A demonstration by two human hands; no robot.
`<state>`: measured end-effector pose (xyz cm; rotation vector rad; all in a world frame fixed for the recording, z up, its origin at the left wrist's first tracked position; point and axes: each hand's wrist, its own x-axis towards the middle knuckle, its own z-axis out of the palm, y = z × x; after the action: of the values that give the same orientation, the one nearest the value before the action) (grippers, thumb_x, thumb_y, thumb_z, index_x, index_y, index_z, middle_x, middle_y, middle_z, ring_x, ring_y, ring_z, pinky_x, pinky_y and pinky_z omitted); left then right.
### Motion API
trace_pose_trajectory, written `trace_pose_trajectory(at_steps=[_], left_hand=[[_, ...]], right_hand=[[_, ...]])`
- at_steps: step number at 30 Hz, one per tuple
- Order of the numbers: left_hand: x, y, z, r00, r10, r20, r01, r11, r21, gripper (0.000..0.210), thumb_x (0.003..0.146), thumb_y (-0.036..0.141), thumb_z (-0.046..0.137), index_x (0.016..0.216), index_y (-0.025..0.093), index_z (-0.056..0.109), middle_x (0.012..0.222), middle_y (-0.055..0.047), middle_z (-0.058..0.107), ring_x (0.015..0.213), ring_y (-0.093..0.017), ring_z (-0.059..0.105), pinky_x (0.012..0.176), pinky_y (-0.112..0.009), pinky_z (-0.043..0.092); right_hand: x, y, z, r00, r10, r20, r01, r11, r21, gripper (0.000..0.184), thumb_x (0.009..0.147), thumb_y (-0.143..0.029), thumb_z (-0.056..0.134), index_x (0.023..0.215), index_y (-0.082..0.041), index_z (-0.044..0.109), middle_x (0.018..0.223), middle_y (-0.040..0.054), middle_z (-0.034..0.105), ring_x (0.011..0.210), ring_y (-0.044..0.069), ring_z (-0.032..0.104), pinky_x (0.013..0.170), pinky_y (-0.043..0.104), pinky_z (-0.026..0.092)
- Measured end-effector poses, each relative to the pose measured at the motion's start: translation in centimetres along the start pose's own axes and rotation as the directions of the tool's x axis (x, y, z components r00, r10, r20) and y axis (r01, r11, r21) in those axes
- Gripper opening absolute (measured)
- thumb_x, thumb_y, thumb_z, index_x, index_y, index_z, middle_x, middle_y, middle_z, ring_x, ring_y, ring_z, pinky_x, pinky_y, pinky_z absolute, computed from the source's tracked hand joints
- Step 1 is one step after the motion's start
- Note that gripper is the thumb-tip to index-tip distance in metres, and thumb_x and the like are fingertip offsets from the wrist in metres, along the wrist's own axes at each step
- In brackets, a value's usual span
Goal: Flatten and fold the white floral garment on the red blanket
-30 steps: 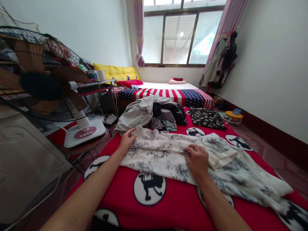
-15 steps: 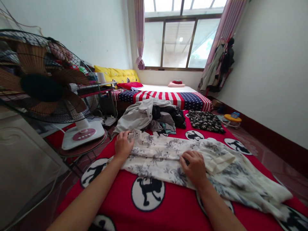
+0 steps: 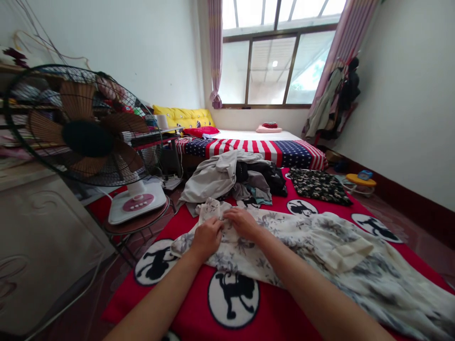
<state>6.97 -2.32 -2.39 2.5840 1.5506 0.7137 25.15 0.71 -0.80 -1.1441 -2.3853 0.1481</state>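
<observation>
A cream garment with a grey floral print [image 3: 295,229] lies stretched across the red blanket [image 3: 192,293], its bulkier part and a plain pale band toward the right. Near its left end, my left hand [image 3: 207,238] is closed on the fabric with bent fingers. My right hand [image 3: 243,222] is right beside it, its fingers curled and gripping the same cloth. The fabric bunches up slightly between the two hands. Some fingertips are hidden in the folds.
Beyond the garment sits a heap of grey and black clothes [image 3: 227,175]. A folded black patterned cloth [image 3: 318,184] lies at the blanket's far right. A fan [image 3: 137,203] stands on a stool at left. Farther back is a bed with a striped, starred cover [image 3: 245,148].
My right hand has moved left along the garment to join my left hand. Both hands have gone from resting on the cloth to gripping it. The view has shifted slightly left.
</observation>
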Motion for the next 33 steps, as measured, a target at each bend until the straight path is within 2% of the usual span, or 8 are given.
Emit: trace_pose_trajectory(at_steps=[3, 6, 14, 19, 23, 27, 29, 33], left_hand=[[0.0, -0.1, 0.3, 1.000, -0.020, -0.017, 0.020, 1.000, -0.014, 0.034, 0.081, 0.016, 0.048, 0.111, 0.023, 0.063, 0.123, -0.010, 0.058, 0.101, -0.026, 0.060, 0.083, -0.035, 0.047], [0.3, -0.2, 0.6, 0.996, -0.084, -0.004, 0.084, 0.996, 0.013, 0.052, 0.079, 0.021, 0.052, 0.132, 0.023, 0.053, 0.142, -0.012, 0.047, 0.109, -0.032, 0.058, 0.087, -0.041, 0.048], [1.6, 0.5, 0.8, 0.956, -0.286, 0.060, 0.279, 0.955, 0.101, 0.057, 0.084, 0.035, 0.047, 0.139, 0.023, 0.048, 0.152, -0.024, 0.027, 0.095, -0.042, 0.064, 0.076, -0.055, 0.048], [1.7, 0.1, 1.4, 0.960, -0.274, 0.061, 0.258, 0.947, 0.193, 0.055, 0.088, 0.042, 0.040, 0.139, 0.026, 0.047, 0.152, -0.022, 0.030, 0.090, -0.039, 0.066, 0.070, -0.052, 0.051], [1.2, -0.2, 1.6, 0.992, -0.086, -0.088, 0.101, 0.978, 0.182, 0.043, 0.087, 0.035, 0.040, 0.120, 0.020, 0.065, 0.146, -0.018, 0.041, 0.098, -0.039, 0.062, 0.076, -0.054, 0.051], [1.0, 1.4, 2.1, 0.967, 0.197, -0.161, -0.184, 0.979, 0.091, 0.032, 0.085, 0.031, 0.045, 0.103, 0.024, 0.070, 0.135, -0.011, 0.055, 0.117, -0.034, 0.053, 0.097, -0.052, 0.043], [1.3, 3.2, 2.6, 0.950, 0.291, -0.113, -0.295, 0.956, -0.014, 0.031, 0.084, 0.036, 0.049, 0.106, 0.026, 0.069, 0.130, -0.010, 0.059, 0.118, -0.031, 0.054, 0.101, -0.049, 0.042], [2.1, 8.1, 3.9, 0.915, 0.402, -0.039, -0.401, 0.894, -0.202, 0.044, 0.080, 0.034, 0.058, 0.123, 0.028, 0.061, 0.137, -0.009, 0.054, 0.123, -0.029, 0.051, 0.105, -0.045, 0.040]], right_hand=[[1.0, 1.2, 1.0, 0.986, 0.131, 0.104, -0.117, 0.985, -0.123, 0.040, 0.094, -0.026, 0.041, 0.131, -0.024, 0.055, 0.140, 0.0058, 0.052, 0.131, 0.022, 0.043, 0.106, 0.042, 0.033], [1.5, 2.2, 1.7, 0.926, 0.374, 0.042, -0.357, 0.908, -0.221, 0.047, 0.096, -0.035, 0.036, 0.140, -0.020, 0.044, 0.149, 0.0092, 0.040, 0.139, 0.029, 0.030, 0.109, 0.054, 0.025], [0.1, 0.1, 1.0, 0.833, 0.553, 0.018, -0.529, 0.806, -0.264, 0.059, 0.093, -0.040, 0.040, 0.147, -0.018, 0.031, 0.157, 0.0130, 0.020, 0.144, 0.034, 0.015, 0.109, 0.062, 0.015], [-6.6, -1.9, -2.0, 0.906, 0.412, 0.099, -0.387, 0.899, -0.203, 0.041, 0.089, -0.034, 0.050, 0.129, -0.026, 0.053, 0.143, 0.0090, 0.047, 0.133, 0.027, 0.040, 0.109, 0.056, 0.024], [-14.0, -1.6, -6.9, 0.897, 0.406, -0.178, -0.413, 0.910, -0.008, 0.025, 0.085, -0.022, 0.054, 0.107, -0.025, 0.066, 0.127, 0.0063, 0.061, 0.116, 0.021, 0.056, 0.104, 0.041, 0.039], [-20.5, 1.5, -12.4, 0.721, 0.424, -0.548, -0.505, 0.863, 0.004, 0.021, 0.083, -0.016, 0.052, 0.097, -0.022, 0.067, 0.112, 0.0084, 0.067, 0.109, 0.022, 0.059, 0.099, 0.040, 0.043], [-22.8, 3.6, -14.1, 0.644, 0.442, -0.624, -0.598, 0.800, -0.051, 0.022, 0.081, -0.016, 0.053, 0.099, -0.019, 0.066, 0.111, 0.0109, 0.065, 0.110, 0.024, 0.057, 0.100, 0.043, 0.042], [-25.0, 6.9, -14.8, 0.582, 0.546, -0.603, -0.740, 0.663, -0.113, 0.034, 0.078, -0.020, 0.057, 0.110, -0.013, 0.061, 0.113, 0.0152, 0.062, 0.111, 0.027, 0.055, 0.099, 0.044, 0.041]])
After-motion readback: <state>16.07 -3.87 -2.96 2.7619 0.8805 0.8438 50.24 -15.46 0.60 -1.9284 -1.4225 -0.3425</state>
